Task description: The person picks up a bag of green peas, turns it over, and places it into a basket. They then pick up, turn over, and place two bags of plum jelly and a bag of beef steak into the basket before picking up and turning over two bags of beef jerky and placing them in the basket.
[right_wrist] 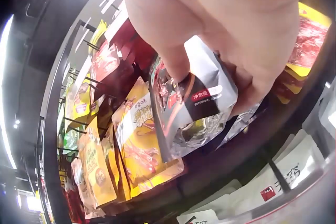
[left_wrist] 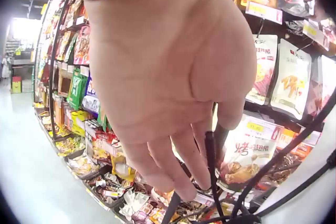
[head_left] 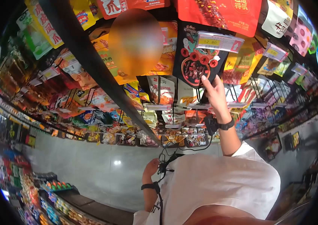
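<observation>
In the head view a black snack bag (head_left: 196, 62) with a picture of red-brown food hangs on the rack under a price tag (head_left: 219, 42). My right hand (head_left: 216, 93) pinches its lower edge, the thumb on the printed front and the fingers behind. Seen from the right wrist, the bag (right_wrist: 207, 95) tilts and shows its silvery bottom, with the hand (right_wrist: 220, 19) over it. My left hand (head_left: 151, 167) hangs low beside my body. Its fingers are loosely extended in the left wrist view, and this hand (left_wrist: 173, 71) holds nothing.
Yellow snack bags (right_wrist: 144, 140) hang beside the black one. A red bag (head_left: 219, 15) hangs above it. A dark rack post (head_left: 102, 78) crosses the head view at a slant. Bins of small packets (head_left: 147, 139) line the rack's foot. Black cables (left_wrist: 278, 166) run by my left hand.
</observation>
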